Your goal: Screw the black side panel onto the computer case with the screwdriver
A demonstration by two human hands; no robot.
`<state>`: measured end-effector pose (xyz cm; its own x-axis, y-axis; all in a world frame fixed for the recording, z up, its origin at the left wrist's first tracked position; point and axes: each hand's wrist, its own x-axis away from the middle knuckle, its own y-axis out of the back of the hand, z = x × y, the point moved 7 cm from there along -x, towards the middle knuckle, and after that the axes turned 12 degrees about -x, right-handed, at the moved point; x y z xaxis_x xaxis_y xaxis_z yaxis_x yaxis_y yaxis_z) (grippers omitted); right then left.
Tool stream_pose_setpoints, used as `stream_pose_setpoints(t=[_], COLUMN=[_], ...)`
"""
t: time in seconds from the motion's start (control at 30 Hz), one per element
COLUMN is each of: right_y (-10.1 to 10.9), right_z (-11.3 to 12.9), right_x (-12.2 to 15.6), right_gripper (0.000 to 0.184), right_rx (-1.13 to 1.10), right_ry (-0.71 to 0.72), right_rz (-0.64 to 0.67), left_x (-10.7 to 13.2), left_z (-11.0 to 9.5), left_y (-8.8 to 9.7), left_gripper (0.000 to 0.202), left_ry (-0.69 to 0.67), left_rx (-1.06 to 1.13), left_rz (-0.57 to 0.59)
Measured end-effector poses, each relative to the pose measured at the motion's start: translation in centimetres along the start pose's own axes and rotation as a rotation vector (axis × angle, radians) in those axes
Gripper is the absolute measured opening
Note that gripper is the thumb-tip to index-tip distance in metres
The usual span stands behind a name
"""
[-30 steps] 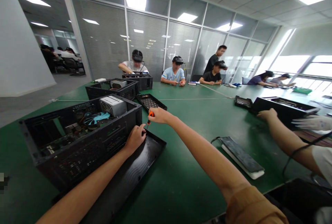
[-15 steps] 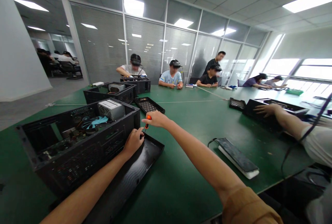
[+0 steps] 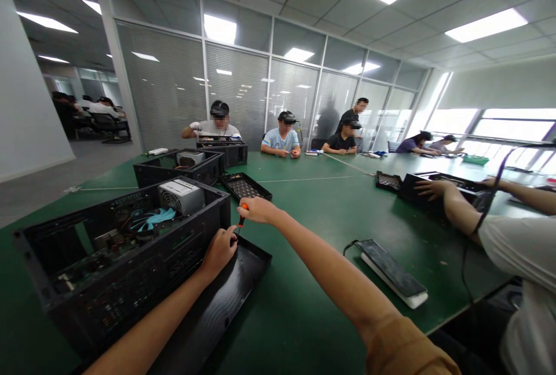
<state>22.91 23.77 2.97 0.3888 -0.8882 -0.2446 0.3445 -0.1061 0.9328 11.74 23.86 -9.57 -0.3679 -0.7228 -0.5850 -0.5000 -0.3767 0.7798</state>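
Observation:
In my right hand (image 3: 259,211) is a screwdriver (image 3: 242,220) with an orange and black handle, its shaft pointing down. Just below, my left hand (image 3: 218,254) is closed beside the screwdriver's tip; what its fingers hold is too dark and small to make out. Both hands are above a black side panel (image 3: 237,288) lying on the table, close to the right end of an opened computer case (image 3: 143,270). Inside that case a silver power supply (image 3: 182,196) and a fan with light-blue blades (image 3: 153,219) show.
On the green table (image 3: 313,294) a black-and-white oblong device (image 3: 392,272) lies to the right. Behind my case are another open case (image 3: 174,169) and a perforated black panel (image 3: 246,187). A co-worker's arms reach over a case (image 3: 417,192) at right. Several people sit across.
The view has tilted slightly upward and shifted. My hands keep nearly the same place at the panel with the screwdriver. A far co-worker's gloved hand has risen, and the right co-worker has leaned in.

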Motion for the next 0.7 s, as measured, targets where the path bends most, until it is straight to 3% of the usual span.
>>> stream_pose_setpoints(t=[0.43,0.7], right_y=[0.3,0.3], right_z=[1.2,1.8], right_x=[0.2,0.8], right_gripper=[0.041,0.031], right_rx=[0.052,0.096], right_ry=[0.027,0.018], right_rz=[0.051,0.069], left_x=[0.0,0.0], left_z=[0.2,0.3], left_y=[-0.2,-0.2], left_gripper=[0.042,0.042], left_ry=[-0.009,0.025], left_rx=[-0.001,0.011], left_rz=[-0.023,0.002])
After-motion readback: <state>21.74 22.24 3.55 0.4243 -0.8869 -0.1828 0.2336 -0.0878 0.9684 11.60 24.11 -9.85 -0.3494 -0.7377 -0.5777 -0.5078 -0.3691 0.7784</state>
